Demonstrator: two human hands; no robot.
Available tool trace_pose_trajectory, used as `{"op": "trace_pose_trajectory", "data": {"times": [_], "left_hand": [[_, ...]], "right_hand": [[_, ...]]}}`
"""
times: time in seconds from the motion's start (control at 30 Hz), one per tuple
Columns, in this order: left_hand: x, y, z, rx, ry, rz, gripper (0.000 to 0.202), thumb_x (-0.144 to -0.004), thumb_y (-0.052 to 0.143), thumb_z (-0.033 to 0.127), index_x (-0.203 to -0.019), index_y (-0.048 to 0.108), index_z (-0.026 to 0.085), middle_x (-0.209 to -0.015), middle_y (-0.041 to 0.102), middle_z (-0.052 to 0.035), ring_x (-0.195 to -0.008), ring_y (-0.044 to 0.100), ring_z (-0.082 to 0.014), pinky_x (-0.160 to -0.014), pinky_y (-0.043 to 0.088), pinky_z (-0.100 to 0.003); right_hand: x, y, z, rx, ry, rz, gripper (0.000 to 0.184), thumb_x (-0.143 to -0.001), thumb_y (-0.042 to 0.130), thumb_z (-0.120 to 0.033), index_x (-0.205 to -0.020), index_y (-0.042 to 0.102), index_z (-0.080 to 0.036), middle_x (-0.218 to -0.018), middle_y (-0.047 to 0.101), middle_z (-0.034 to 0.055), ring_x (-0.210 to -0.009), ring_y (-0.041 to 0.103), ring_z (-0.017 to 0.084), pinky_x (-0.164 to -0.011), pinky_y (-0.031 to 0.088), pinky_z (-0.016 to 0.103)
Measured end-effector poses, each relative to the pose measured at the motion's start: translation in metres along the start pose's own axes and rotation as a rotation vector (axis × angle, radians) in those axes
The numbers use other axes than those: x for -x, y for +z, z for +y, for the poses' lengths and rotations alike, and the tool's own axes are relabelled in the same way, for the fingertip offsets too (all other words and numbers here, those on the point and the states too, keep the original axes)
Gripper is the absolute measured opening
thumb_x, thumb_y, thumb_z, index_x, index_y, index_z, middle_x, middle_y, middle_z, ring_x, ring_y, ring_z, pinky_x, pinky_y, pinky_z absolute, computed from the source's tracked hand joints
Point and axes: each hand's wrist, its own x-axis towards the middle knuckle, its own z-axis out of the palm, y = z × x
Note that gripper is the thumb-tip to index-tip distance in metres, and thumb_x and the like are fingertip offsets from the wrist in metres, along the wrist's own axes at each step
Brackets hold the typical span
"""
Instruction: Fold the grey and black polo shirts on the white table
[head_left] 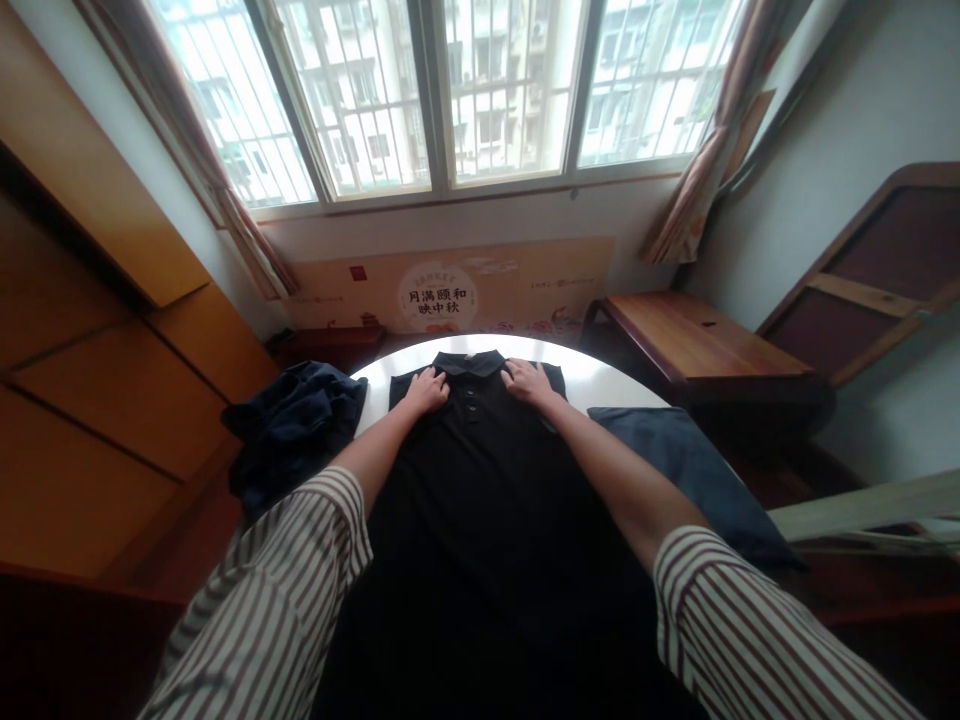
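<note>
A black polo shirt (480, 520) lies spread face up on a round white table (622, 375), its collar at the far end and its buttoned placket in the middle. My left hand (429, 388) rests on the shirt's left shoulder, beside the collar. On the opposite shoulder lies my right hand (527, 382), its fingers stretched towards the collar. Both hands look open, with the fingers lying on the cloth rather than wrapped round it. The shirt's lower part runs towards me between my forearms, very dark at the bottom of the view.
Crumpled dark blue clothing (300, 420) is heaped at the table's left edge. A flat, dark blue folded garment (675, 460) lies at the right, overhanging the edge. Beyond stand a wooden side table (712, 335) and a barred window (502, 90); wooden cabinets (97, 420) are at left.
</note>
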Motion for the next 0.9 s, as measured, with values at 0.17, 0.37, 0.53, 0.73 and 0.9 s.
{"op": "trace_pose_trajectory", "data": {"times": [0.17,0.37,0.53,0.73,0.9], "left_hand": [[-0.003,0.003,-0.003,0.027,-0.023,-0.055,0.049,-0.1,0.034,0.036,-0.146,0.044,0.021,-0.161,0.026,-0.0134,-0.15,0.019,-0.03,-0.117,0.018,-0.057],[0.004,-0.024,0.011,0.047,-0.034,-0.018,0.043,-0.098,0.041,0.034,-0.135,0.054,0.017,-0.149,0.045,-0.0168,-0.14,0.039,-0.0331,-0.115,0.021,-0.061],[0.061,-0.06,0.035,0.098,0.105,0.09,0.038,-0.098,0.041,0.029,-0.128,0.06,0.017,-0.139,0.055,-0.0117,-0.129,0.05,-0.0263,-0.115,0.031,-0.042],[0.269,-0.075,0.051,0.32,0.532,-0.174,0.032,-0.097,0.045,0.034,-0.118,0.07,0.03,-0.117,0.067,-0.0081,-0.111,0.061,-0.021,-0.106,0.044,-0.035],[0.422,-0.06,0.047,0.317,0.72,-0.129,0.044,-0.09,0.063,0.047,-0.127,0.063,0.022,-0.117,0.067,-0.0116,-0.105,0.062,-0.0245,-0.097,0.051,-0.04]], "right_hand": [[-0.003,0.01,0.005,-0.006,0.039,-0.038,0.063,-0.103,0.023,-0.052,-0.153,0.035,-0.015,-0.162,0.023,0.0122,-0.15,0.019,0.026,-0.119,0.005,0.058],[0.009,-0.026,-0.009,-0.034,0.021,-0.008,0.057,-0.105,0.016,-0.036,-0.151,0.036,-0.01,-0.159,0.03,0.0162,-0.147,0.026,0.028,-0.117,0.016,0.058],[0.087,-0.075,-0.017,-0.077,-0.171,-0.007,0.045,-0.097,0.046,-0.032,-0.136,0.058,-0.014,-0.146,0.053,0.0096,-0.134,0.047,0.026,-0.115,0.032,0.038],[0.307,-0.091,-0.016,-0.156,-0.451,-0.108,0.035,-0.098,0.049,-0.037,-0.124,0.067,-0.023,-0.119,0.07,0.0097,-0.109,0.065,0.02,-0.099,0.049,0.032],[0.444,-0.064,-0.015,0.004,-0.666,-0.03,0.042,-0.094,0.06,-0.039,-0.132,0.062,-0.02,-0.13,0.065,0.0106,-0.119,0.062,0.025,-0.101,0.051,0.039]]}}
